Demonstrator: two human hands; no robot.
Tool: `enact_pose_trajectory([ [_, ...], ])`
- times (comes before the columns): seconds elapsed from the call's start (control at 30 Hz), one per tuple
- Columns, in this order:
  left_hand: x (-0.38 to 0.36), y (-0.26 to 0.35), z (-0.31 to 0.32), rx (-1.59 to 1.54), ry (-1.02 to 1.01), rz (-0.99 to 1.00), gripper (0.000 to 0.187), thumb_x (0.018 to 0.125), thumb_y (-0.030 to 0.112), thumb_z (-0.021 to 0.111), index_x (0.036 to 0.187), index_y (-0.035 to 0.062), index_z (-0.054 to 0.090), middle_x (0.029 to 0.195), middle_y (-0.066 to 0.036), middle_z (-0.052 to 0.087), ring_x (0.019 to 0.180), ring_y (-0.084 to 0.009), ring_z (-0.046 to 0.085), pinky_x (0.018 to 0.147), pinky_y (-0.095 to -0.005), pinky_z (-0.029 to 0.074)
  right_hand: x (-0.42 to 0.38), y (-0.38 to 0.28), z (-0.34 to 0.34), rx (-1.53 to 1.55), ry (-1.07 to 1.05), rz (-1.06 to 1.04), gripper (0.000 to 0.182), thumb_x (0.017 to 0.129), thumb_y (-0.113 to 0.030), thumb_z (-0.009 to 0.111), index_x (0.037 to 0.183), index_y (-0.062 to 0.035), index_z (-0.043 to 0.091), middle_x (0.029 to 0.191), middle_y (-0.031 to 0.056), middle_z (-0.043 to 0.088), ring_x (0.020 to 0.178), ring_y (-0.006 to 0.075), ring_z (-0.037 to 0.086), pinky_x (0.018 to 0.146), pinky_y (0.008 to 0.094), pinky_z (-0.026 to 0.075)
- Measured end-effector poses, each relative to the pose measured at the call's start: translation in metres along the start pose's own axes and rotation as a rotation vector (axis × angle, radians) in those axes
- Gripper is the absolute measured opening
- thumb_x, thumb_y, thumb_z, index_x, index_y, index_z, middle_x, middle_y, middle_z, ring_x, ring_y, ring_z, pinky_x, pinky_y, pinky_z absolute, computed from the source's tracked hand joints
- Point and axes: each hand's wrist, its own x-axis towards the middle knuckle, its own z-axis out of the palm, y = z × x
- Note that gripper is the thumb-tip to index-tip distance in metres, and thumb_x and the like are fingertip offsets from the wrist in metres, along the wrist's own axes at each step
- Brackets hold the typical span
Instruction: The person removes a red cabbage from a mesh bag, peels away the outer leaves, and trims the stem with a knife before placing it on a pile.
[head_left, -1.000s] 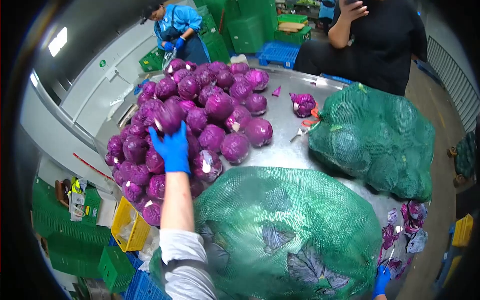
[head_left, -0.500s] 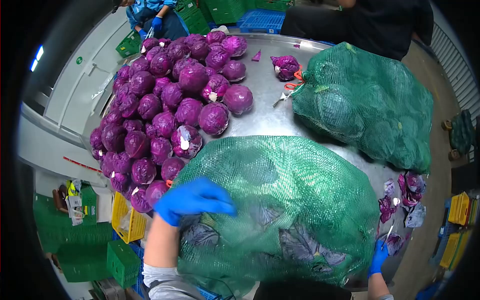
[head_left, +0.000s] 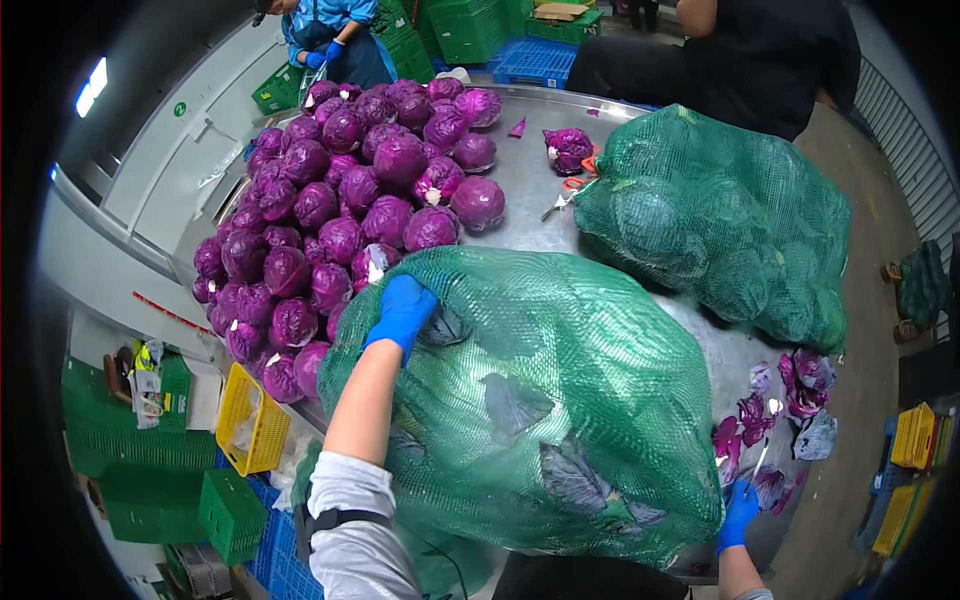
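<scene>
My left hand [head_left: 402, 308], in a blue glove, reaches forward to the far left edge of a large green mesh bag [head_left: 610, 350]. Its fingers are curled into the mesh, beside a dark purple leaf [head_left: 443, 327]. Several loose cabbage leaves [head_left: 575, 475] show in or under the netting, which lies spread in front of me. At the bag's lower right corner, my gloved right hand [head_left: 739, 512] is closed round what looks like a knife [head_left: 763, 453], its thin blade pointing away from me.
Red cabbages [head_left: 340, 235] are heaped on the metal table [head_left: 515, 195] at left. A full mesh bag [head_left: 720, 215] lies at right, near orange-handled scissors [head_left: 568, 195]. Trimmed leaves [head_left: 800, 385] lie at the right edge. Two people [head_left: 345, 45] are across the table, near crates [head_left: 470, 30].
My left hand has gone from above the mesh bag to its far left edge and closed on the netting. The bag's far left side is raised and shifted. My right hand stays low at right.
</scene>
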Motion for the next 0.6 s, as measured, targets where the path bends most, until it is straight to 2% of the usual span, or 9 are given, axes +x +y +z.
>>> enact_pose_trajectory([
  [0.13,-0.011,0.03,-0.005,0.2,-0.173,0.082,0.043,0.085,0.037,0.052,0.113,0.0057,0.06,0.116,-0.019,0.058,0.108,-0.0361,0.053,0.092,-0.0364,0.042,0.002,0.015,-0.005,-0.035,0.039,-0.111,0.014,0.088,-0.017,0.058,0.077,-0.0085,0.055,0.056,-0.0023,0.048,0.044,0.0062,0.044,0.041,0.0221,0.033],
  [0.2,-0.005,0.033,-0.028,-0.495,-0.266,-0.156,0.036,0.085,0.027,0.055,0.112,0.0035,0.06,0.11,-0.015,0.062,0.098,-0.0279,0.06,0.085,-0.0352,0.045,-0.011,-0.022,0.001,-0.003,-0.025,-0.018,0.013,0.088,-0.018,0.058,0.08,-0.0091,0.054,0.056,-0.0024,0.048,0.042,0.0057,0.044,0.038,0.0213,0.032],
  [0.27,0.009,0.01,-0.051,-0.203,-0.206,0.104,0.033,0.085,0.021,0.056,0.111,0.0005,0.06,0.109,-0.013,0.063,0.097,-0.0224,0.06,0.084,-0.0348,0.045,-0.013,-0.023,0.002,0.002,-0.004,-0.021,0.012,0.088,-0.018,0.057,0.081,-0.0093,0.054,0.055,-0.0024,0.048,0.04,0.0057,0.043,0.036,0.0207,0.03],
  [0.3,0.007,0.0,-0.053,-0.192,-0.226,0.105,0.033,0.085,0.021,0.056,0.111,0.0005,0.06,0.109,-0.013,0.063,0.097,-0.0224,0.06,0.084,-0.0348,0.045,-0.008,-0.01,-0.001,0.04,-0.028,0.044,0.012,0.089,-0.018,0.057,0.081,-0.0094,0.054,0.055,-0.002,0.049,0.04,0.0058,0.043,0.035,0.0207,0.03],
  [0.37,-0.001,-0.009,-0.048,0.072,-0.02,0.111,0.034,0.084,0.022,0.058,0.11,0.0,0.06,0.109,-0.013,0.063,0.096,-0.0233,0.06,0.084,-0.0352,0.046,-0.009,-0.014,-0.003,0.087,-0.077,0.124,0.013,0.089,-0.017,0.057,0.08,-0.0074,0.056,0.058,-0.0021,0.05,0.043,0.0056,0.043,0.038,0.0214,0.031],
  [0.4,-0.012,-0.008,-0.041,0.072,-0.031,0.118,0.034,0.084,0.022,0.058,0.11,0.0,0.06,0.109,-0.013,0.063,0.096,-0.0233,0.06,0.084,-0.0352,0.046,-0.005,-0.004,-0.005,0.085,-0.067,0.133,0.013,0.089,-0.017,0.057,0.08,-0.0074,0.056,0.058,-0.0021,0.05,0.043,0.0056,0.043,0.038,0.0214,0.031],
  [0.47,-0.046,0.022,-0.03,0.141,-0.233,-0.009,0.043,0.081,0.033,0.061,0.109,0.0008,0.061,0.109,-0.015,0.063,0.098,-0.0279,0.06,0.085,-0.0364,0.046,0.007,0.025,-0.01,-0.009,-0.048,-0.036,0.015,0.088,-0.016,0.057,0.08,-0.0045,0.058,0.063,-0.0039,0.049,0.05,0.0052,0.041,0.044,0.0228,0.033],
  [0.53,-0.08,0.095,-0.042,0.383,-0.528,-0.277,0.06,0.076,0.049,0.063,0.112,0.0013,0.06,0.109,-0.018,0.062,0.101,-0.0331,0.059,0.087,-0.0376,0.045,0.004,0.017,-0.008,-0.045,-0.024,-0.038,0.015,0.087,-0.015,0.058,0.08,-0.0021,0.06,0.067,-0.0053,0.049,0.059,0.005,0.04,0.052,0.0235,0.035],
  [0.6,-0.109,0.072,-0.017,0.398,-0.507,-0.155,0.067,0.075,0.059,0.056,0.106,0.0007,0.062,0.105,-0.024,0.061,0.1,-0.0385,0.057,0.087,-0.0416,0.044,0.001,0.008,-0.008,0.096,-0.061,-0.011,0.014,0.086,-0.014,0.058,0.08,-0.0014,0.06,0.07,-0.0048,0.051,0.063,0.0053,0.041,0.056,0.0235,0.036],
])
